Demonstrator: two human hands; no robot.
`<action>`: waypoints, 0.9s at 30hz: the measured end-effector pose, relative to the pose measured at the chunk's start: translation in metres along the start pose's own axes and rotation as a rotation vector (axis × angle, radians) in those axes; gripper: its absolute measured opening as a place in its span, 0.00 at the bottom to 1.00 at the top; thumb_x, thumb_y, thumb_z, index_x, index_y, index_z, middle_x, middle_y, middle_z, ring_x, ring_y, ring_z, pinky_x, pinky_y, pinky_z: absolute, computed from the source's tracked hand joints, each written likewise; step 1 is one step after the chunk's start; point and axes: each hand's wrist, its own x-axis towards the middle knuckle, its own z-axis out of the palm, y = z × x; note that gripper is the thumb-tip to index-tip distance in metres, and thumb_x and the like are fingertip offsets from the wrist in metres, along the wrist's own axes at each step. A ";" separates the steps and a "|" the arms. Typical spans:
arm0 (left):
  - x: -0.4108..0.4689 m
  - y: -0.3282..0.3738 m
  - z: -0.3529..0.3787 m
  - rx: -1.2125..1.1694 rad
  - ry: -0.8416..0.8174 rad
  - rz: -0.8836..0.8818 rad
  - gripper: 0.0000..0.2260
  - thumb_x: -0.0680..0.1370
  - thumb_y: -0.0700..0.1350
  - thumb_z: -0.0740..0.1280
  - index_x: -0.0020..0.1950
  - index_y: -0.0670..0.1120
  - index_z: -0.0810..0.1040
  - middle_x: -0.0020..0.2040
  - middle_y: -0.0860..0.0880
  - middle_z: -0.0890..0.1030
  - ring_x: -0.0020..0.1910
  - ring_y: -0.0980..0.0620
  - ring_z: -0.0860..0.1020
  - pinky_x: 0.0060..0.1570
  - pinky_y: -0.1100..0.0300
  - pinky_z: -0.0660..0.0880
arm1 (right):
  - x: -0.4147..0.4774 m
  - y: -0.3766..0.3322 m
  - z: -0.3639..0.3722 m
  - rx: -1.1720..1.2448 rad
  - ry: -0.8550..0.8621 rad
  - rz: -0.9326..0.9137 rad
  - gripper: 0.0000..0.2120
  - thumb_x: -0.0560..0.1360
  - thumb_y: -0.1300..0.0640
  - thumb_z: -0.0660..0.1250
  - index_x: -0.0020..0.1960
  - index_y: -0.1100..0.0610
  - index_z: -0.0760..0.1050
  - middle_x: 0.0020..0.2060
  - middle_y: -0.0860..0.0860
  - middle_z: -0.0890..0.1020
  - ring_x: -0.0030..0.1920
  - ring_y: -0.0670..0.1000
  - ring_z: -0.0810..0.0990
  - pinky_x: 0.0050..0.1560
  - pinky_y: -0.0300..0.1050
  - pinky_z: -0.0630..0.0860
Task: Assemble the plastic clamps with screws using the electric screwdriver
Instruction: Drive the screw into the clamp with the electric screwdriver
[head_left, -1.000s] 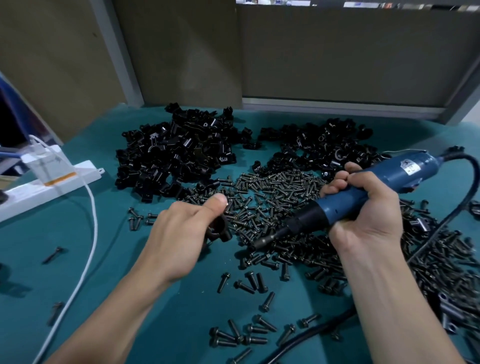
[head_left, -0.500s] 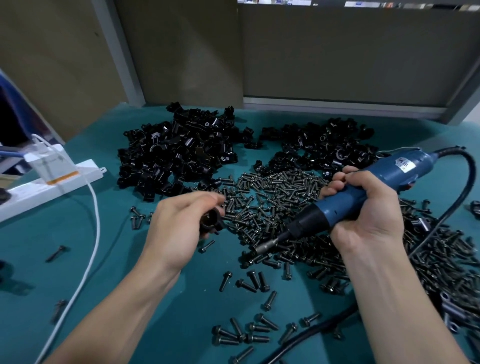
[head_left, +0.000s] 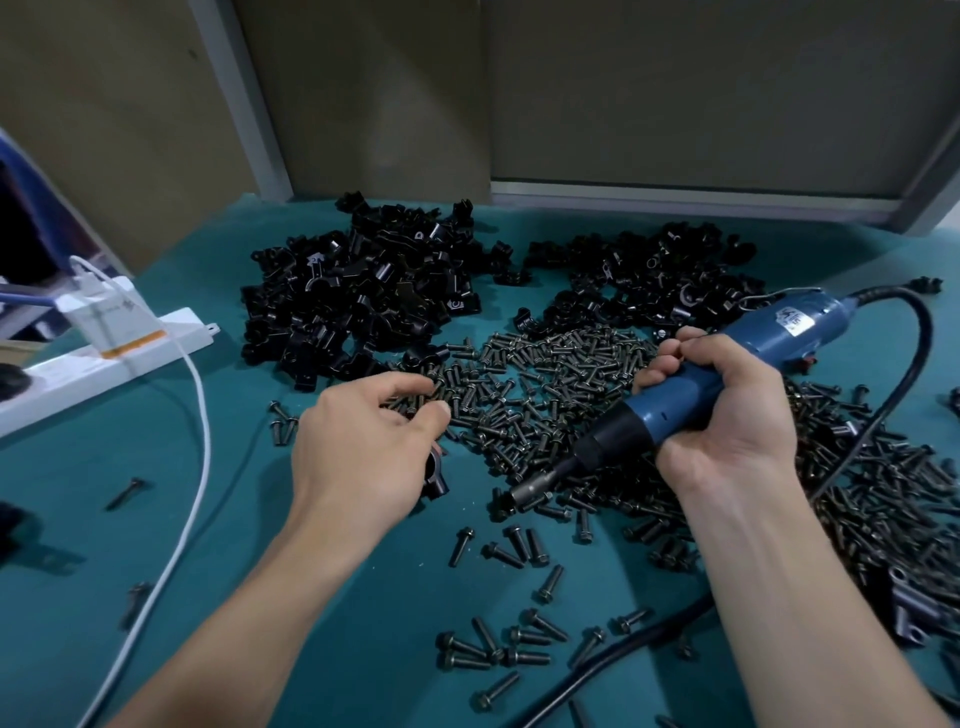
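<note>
Head view: left hand (head_left: 363, 447) has a black plastic clamp (head_left: 435, 475) tucked under its palm while thumb and forefinger pinch at the screw pile (head_left: 550, 384) on the teal worktop (head_left: 218, 519). Right hand (head_left: 722, 415) is wrapped tight around the blue electric screwdriver (head_left: 691, 395), bit low. I'd lift just one screw and seat it straight first; the screwdriver's white label is too blurry to read.

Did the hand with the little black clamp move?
Yes. The left hand reached forward from the bare mat to the edge of the screw pile, fingertips at the screws, clamp tucked underneath.
</note>
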 end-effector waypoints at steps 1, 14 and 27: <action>0.000 0.000 0.000 0.013 -0.006 0.003 0.03 0.77 0.56 0.74 0.49 0.62 0.82 0.28 0.60 0.83 0.31 0.67 0.80 0.44 0.62 0.76 | 0.000 0.001 0.000 -0.005 0.004 0.003 0.07 0.74 0.69 0.63 0.48 0.60 0.72 0.33 0.53 0.78 0.30 0.48 0.75 0.34 0.40 0.75; -0.001 0.002 -0.001 0.054 -0.066 -0.052 0.07 0.71 0.60 0.67 0.42 0.63 0.84 0.29 0.59 0.83 0.38 0.69 0.79 0.42 0.65 0.69 | 0.001 -0.011 0.000 -0.194 0.034 0.151 0.27 0.73 0.68 0.65 0.69 0.55 0.63 0.56 0.64 0.79 0.49 0.58 0.85 0.53 0.57 0.84; -0.001 -0.004 0.000 0.153 -0.307 0.182 0.29 0.71 0.34 0.71 0.64 0.62 0.82 0.41 0.65 0.83 0.44 0.68 0.78 0.37 0.77 0.68 | 0.003 0.011 0.008 -1.673 0.239 -0.307 0.23 0.79 0.40 0.67 0.41 0.60 0.76 0.35 0.55 0.80 0.28 0.52 0.74 0.22 0.41 0.64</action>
